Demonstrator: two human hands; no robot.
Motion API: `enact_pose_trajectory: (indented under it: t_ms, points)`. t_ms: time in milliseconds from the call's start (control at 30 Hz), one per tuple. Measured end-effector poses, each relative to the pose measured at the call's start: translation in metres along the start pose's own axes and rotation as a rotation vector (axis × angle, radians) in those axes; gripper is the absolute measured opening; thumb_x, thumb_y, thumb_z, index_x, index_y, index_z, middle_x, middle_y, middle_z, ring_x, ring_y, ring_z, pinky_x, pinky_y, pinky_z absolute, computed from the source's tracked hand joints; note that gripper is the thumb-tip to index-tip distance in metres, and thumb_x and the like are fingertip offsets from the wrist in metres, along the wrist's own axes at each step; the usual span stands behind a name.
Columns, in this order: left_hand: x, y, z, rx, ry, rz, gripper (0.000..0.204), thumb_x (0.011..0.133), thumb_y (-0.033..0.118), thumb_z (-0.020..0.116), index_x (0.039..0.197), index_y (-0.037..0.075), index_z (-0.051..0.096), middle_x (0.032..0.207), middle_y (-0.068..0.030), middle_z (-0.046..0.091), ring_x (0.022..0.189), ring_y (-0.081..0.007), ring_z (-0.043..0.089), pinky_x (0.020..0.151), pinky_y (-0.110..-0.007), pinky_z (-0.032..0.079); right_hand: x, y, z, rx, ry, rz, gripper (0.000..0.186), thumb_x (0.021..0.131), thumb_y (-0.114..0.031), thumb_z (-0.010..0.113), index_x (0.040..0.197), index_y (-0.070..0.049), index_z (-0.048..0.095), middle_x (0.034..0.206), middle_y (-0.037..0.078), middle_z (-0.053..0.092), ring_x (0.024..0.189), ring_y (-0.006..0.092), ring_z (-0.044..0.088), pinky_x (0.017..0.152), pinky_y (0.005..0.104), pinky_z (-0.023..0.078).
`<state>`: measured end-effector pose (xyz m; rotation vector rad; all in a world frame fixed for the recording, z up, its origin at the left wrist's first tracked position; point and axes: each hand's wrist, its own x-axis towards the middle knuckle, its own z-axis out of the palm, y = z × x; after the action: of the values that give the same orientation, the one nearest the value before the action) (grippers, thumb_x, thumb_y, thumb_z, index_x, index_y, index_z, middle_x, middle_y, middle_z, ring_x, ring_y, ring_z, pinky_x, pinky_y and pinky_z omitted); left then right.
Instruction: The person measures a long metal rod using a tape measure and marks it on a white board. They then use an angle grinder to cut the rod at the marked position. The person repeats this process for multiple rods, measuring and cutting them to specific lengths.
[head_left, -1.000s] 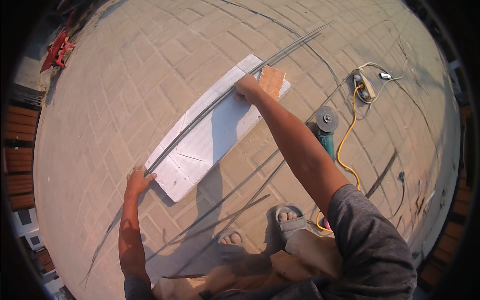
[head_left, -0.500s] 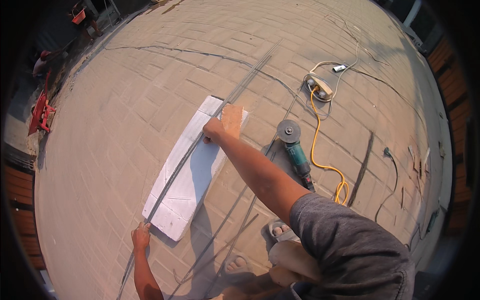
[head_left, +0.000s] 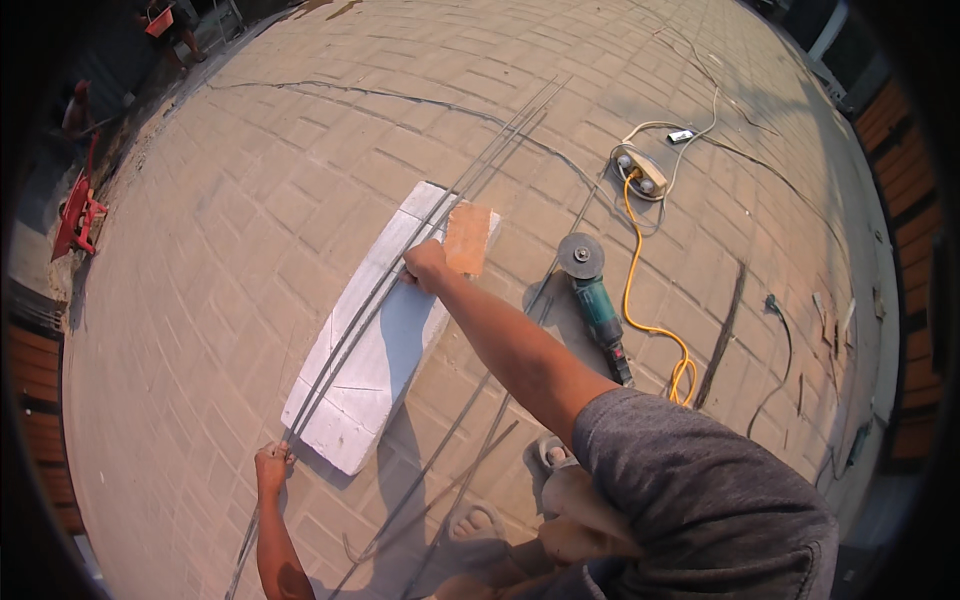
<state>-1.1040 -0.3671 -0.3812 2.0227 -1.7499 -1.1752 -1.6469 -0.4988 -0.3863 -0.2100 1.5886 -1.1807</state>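
My right hand point(head_left: 424, 262) is closed round a bundle of long grey metal rods point(head_left: 362, 322), over a white foam-like block point(head_left: 345, 430). Toward the lower left, my left hand point(head_left: 273, 462) grips the same rods just beyond the block's near end. An orange rectangular piece point(head_left: 466, 240) lies on the block's far right corner, beside my right hand. To the right, a green angle grinder point(head_left: 600, 315) with a grey disc lies on the pavement near more loose rods point(head_left: 430, 465).
A power strip point(head_left: 640, 172) with orange and white cords lies at the upper right. A red wheelbarrow point(head_left: 78, 215) stands at the far left, near two other people point(head_left: 175, 38) point(head_left: 78, 112). Cables and scraps lie along the right side; my sandalled feet are below.
The camera's view has shifted, showing more of the grinder and upper left. Both hands stay on the rods; my left hand moved slightly up in the last half second.
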Motion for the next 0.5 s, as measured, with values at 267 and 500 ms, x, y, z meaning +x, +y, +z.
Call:
enact_pose_trajectory:
  t_ms: [267,500]
  points:
    - [-0.008,0.022,0.012,0.031,0.076,-0.004,0.026,0.101,0.019,0.061,0.087,-0.001,0.07,0.068,-0.0045,0.066,0.058,-0.0104,0.057,0.05,-0.029,0.044,-0.006,-0.008,-0.006,0.028,-0.017,0.07,0.02,0.093,0.005,0.048,0.08,0.006,0.062,0.067,0.021,0.065,0.046,0.021,0.057,0.034,0.0342,0.036]
    - [-0.013,0.019,0.005,0.157,0.107,0.165,0.025,0.099,0.017,0.061,0.086,-0.003,0.07,0.068,-0.0068,0.068,0.056,-0.0112,0.057,0.053,-0.03,0.045,-0.018,-0.013,-0.005,-0.053,-0.063,0.043,0.021,0.092,0.005,0.047,0.078,0.004,0.063,0.067,0.019,0.065,0.044,0.0183,0.054,0.034,0.0345,0.034]
